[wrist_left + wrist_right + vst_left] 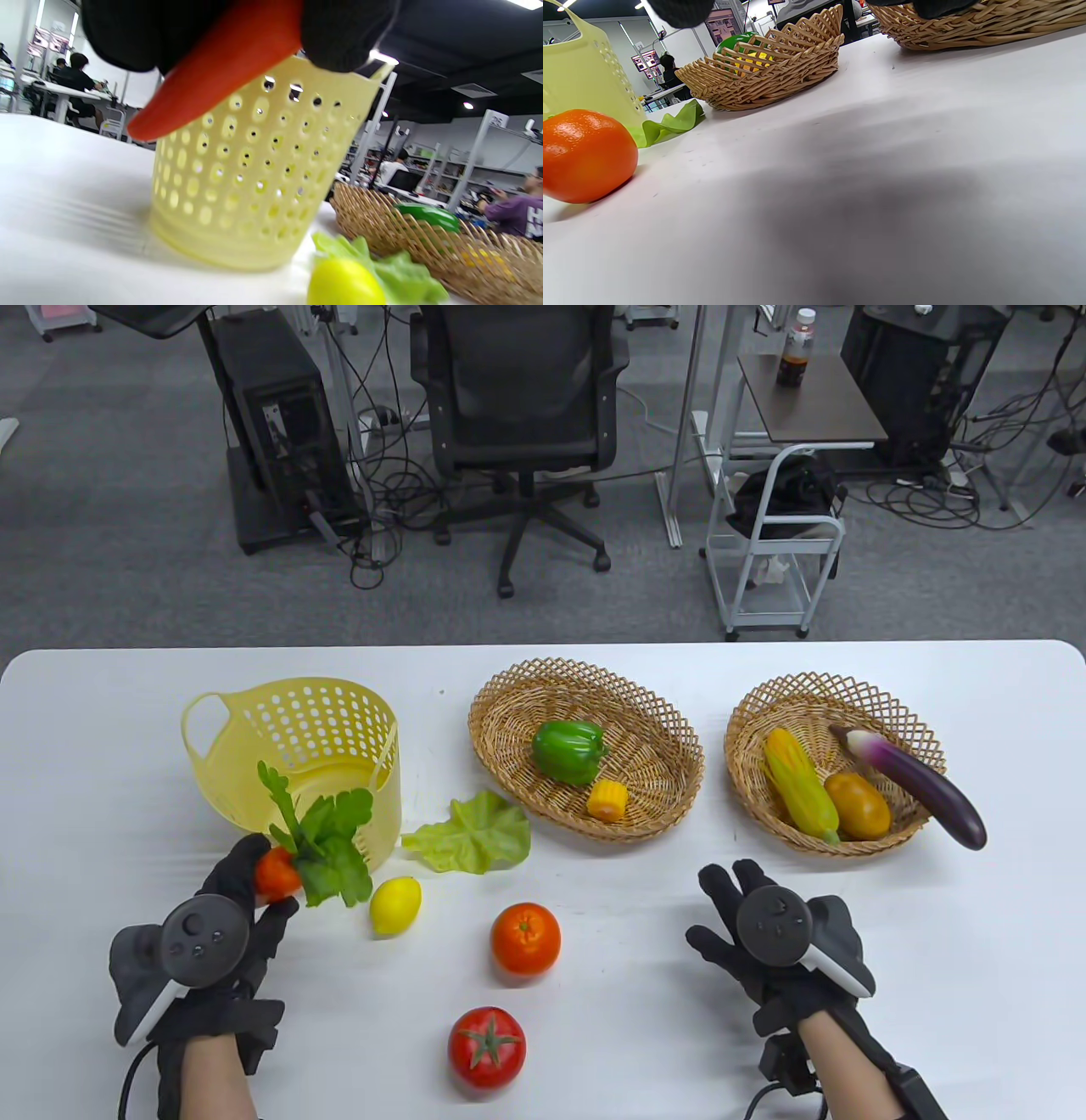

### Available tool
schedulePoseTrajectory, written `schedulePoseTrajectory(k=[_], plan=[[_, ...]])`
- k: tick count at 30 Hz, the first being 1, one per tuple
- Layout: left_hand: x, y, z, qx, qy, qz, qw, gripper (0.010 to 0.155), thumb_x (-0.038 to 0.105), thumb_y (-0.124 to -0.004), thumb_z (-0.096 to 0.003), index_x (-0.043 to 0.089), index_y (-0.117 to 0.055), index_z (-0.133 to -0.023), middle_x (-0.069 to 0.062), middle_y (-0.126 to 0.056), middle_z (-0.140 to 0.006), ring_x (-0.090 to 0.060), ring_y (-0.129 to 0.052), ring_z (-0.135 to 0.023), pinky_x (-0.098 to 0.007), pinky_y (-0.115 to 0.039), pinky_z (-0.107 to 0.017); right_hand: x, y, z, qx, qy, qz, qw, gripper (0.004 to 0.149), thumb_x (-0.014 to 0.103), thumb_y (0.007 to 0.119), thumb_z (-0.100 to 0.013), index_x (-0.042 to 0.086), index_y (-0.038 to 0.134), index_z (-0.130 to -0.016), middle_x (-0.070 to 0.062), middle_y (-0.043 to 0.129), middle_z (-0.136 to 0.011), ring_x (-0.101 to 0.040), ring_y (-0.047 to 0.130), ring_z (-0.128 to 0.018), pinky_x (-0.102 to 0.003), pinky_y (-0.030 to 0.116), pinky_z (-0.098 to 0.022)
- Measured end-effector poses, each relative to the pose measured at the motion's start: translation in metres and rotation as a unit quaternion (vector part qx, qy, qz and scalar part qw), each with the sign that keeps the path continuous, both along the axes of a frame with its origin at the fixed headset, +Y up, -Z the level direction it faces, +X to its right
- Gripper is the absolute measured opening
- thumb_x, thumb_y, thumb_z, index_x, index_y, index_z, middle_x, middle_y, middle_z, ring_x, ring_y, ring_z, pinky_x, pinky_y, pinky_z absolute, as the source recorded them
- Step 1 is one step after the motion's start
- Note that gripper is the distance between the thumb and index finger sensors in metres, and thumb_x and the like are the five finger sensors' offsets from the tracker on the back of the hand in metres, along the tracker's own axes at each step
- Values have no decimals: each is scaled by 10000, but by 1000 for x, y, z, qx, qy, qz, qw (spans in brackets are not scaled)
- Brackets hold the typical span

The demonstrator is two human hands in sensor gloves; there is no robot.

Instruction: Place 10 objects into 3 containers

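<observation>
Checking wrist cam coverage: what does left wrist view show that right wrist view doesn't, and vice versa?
Left wrist only: the orange carrot gripped by the black-gloved left hand, and the yellow lemon.

Right wrist only: the round orange and the second wicker basket at the top edge.

Both: the perforated yellow plastic basket, the green lettuce leaf, and the oval wicker basket holding the green bell pepper.

1. I see grey carpet (127,585) beyond the white table (848,984).
2. Black office chair (522,407) centre, PC tower (280,432) left, cables (399,475) between.
3. White trolley (776,560) right; bottle (796,349) on side table (814,398).
4. Ceiling lights (384,57) on.
</observation>
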State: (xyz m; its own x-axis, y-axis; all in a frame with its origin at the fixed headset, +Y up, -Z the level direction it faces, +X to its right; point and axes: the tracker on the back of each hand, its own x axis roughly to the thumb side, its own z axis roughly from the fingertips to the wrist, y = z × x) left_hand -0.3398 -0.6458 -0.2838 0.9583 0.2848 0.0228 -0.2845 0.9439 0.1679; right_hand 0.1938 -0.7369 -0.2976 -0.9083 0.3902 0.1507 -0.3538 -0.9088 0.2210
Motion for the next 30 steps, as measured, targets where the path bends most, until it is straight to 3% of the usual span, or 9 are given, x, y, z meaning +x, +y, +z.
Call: schedulePoseTrajectory(k=[4, 12, 15, 18, 22, 27, 30], plan=[[0, 16, -13, 9, 41, 2, 999, 767, 433, -738, -590, 196, -276, -1156, -166, -780, -996, -330, -947, -812, -513, -824, -575, 0, 0, 0, 0, 3, -4, 1000, 685, 535, 574, -599, 298, 203, -1123, -292, 142, -1176, -572, 326, -1040, -673, 466, -722], [4, 34, -41, -11, 107, -16, 994, 715, 483, -752, -566, 179, -454, -1141, -184, -843, -929, -228, -1049, -547, -321, -906, -355, 1, 0, 0, -5, 2, -9, 1000, 642, 533, 570, -602, 324, 256, -1121, -288, 143, -1179, -575, 326, -1039, -672, 468, -721], [13, 45, -48, -24, 107, -81, 991, 732, 477, -760, -564, 195, -426, -1151, -244, -605, -1100, -307, -945, -785, -382, -869, -472, 1, 0, 0, -7, 2, -8, 1000, 639, 532, 570, -602, 322, 266, -1124, -286, 139, -1179, -574, 324, -1040, -672, 467, -721], [23, 60, -46, 35, 107, -117, 987, 739, 516, -729, -566, 198, -413, -1154, -258, -486, -1151, -416, -784, -949, -538, -762, -619, 2, 0, 0, -10, 0, -9, 1000, 645, 532, 570, -602, 309, 269, -1127, -284, 136, -1179, -573, 321, -1040, -672, 466, -721], [28, 69, -37, 100, 93, -96, 986, 738, 560, -693, -570, 191, -429, -1152, -245, -487, -1158, -447, -715, -995, -591, -703, -654, 4, 0, -1, -10, -3, -14, 1000, 649, 531, 570, -602, 301, 271, -1130, -285, 135, -1178, -571, 319, -1040, -674, 461, -722], [26, 68, -22, 117, 80, -56, 988, 761, 582, -685, -571, 180, -410, -1155, -252, -488, -1156, -463, -703, -999, -598, -709, -646, 4, 0, -1, -10, -2, -12, 1000, 647, 532, 568, -602, 303, 270, -1129, -286, 136, -1178, -570, 320, -1039, -673, 461, -722], [20, 59, -8, 124, 68, 31, 989, 794, 598, -662, -585, 110, -391, -1149, -266, -511, -1140, -464, -731, -976, -556, -752, -623, 4, 1, -1, -9, 0, -13, 1000, 650, 532, 568, -602, 300, 267, -1130, -285, 134, -1177, -571, 320, -1038, -673, 461, -721]])
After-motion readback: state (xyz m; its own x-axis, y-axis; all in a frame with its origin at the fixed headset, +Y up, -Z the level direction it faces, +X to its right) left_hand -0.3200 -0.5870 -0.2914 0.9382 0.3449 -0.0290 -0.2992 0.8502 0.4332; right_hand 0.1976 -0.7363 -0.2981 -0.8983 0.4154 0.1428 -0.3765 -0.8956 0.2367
